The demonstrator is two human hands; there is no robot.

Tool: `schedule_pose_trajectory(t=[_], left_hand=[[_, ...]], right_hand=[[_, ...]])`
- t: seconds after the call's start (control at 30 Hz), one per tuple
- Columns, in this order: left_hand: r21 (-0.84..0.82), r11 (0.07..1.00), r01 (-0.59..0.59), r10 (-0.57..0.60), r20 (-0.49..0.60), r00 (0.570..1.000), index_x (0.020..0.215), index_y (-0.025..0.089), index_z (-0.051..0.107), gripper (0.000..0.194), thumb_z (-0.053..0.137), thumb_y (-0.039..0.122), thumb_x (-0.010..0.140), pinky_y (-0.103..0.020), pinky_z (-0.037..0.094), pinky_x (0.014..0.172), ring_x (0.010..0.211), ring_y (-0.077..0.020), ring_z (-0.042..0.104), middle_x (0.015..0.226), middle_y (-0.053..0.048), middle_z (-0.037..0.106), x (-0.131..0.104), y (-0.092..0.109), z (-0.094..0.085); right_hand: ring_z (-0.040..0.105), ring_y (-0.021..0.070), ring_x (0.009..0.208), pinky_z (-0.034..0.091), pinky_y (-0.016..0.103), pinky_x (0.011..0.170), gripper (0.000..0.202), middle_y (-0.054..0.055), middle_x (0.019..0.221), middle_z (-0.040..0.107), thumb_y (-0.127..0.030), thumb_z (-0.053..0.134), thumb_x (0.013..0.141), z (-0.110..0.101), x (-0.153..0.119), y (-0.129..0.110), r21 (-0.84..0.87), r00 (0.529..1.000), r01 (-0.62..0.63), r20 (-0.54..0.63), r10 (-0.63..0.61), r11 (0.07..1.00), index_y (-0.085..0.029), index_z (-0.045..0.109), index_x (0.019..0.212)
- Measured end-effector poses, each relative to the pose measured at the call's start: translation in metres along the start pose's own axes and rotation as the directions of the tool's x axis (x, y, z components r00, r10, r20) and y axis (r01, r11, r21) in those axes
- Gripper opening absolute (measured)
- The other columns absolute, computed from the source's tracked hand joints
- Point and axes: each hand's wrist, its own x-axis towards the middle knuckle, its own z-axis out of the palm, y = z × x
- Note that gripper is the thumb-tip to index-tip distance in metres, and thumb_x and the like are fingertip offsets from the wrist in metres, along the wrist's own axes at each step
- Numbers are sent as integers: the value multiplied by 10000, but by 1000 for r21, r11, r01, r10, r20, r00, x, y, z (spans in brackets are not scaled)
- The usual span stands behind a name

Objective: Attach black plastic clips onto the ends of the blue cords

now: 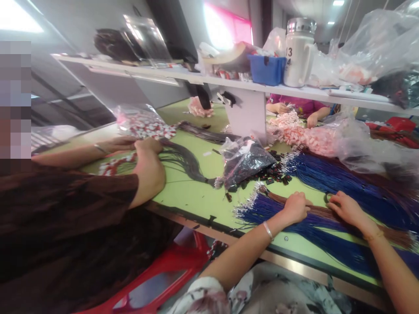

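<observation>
My left hand (297, 207) is closed around a bundle of thin brown wires (319, 212) with small metal tips at its left end. Close by on the right, my right hand (348, 210) has its fingers closed on a small dark loop (327, 197), whose kind is unclear. Beneath both hands lie blue-purple wires (262, 212) with silvery ends fanned to the left. Behind them is a second pile of blue wires (310, 170), its tips also to the left.
A clear bag of dark parts (245, 159) lies beside scattered black pieces (270, 176). At left, a co-worker's arms (149, 168) reach over grey wires (186, 161). Another person's hands (312, 120) work beyond pink-white connectors (306, 137). A shelf (203, 78) overhead carries a mug (297, 54) and a blue bin (266, 69).
</observation>
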Motion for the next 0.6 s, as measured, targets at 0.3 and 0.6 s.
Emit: schedule_pose_trajectory(t=[0.3,0.6], left_hand=[[-275,960,-54,1,-187,982,1086,220,649,322,574,372,812,-370,427,861,926,-227,532,916,-80,596,2,0,4],[-854,476,-211,-44,-263,964,1142,164,521,327,532,242,826,-297,490,799,889,-163,609,1006,-86,633,-16,39,-18]], right_hand=[[457,120,593,384,246,551,324,6,703,551,-488,522,842,-32,-10,-31,911,965,-11,-99,243,413,-187,555,725],[388,91,496,368,219,446,249,-22,590,476,-367,650,758,-11,-13,-70,917,952,-60,172,255,-394,-176,534,649]])
